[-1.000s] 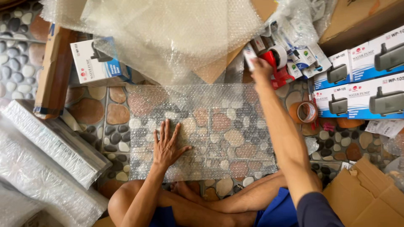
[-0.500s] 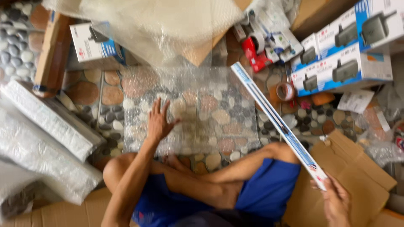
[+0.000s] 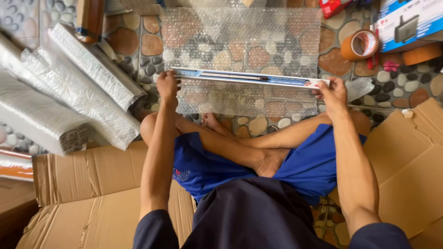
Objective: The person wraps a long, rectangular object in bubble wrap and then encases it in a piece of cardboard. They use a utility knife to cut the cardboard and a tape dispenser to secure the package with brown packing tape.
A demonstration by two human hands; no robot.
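Observation:
A long, narrow white and blue box lies crosswise over a sheet of clear bubble wrap spread on the pebble-pattern floor. My left hand grips the box's left end. My right hand grips its right end. The box sits near the sheet's front part, just beyond my crossed legs.
Several bubble-wrapped long parcels lie stacked at the left. Flattened cardboard lies at both sides of me. A roll of brown tape and a blue and white product box sit at the upper right.
My right hand brought the long box from my right side over onto the bubble wrap. My left hand left the sheet and took the box's left end. The view tilted down.

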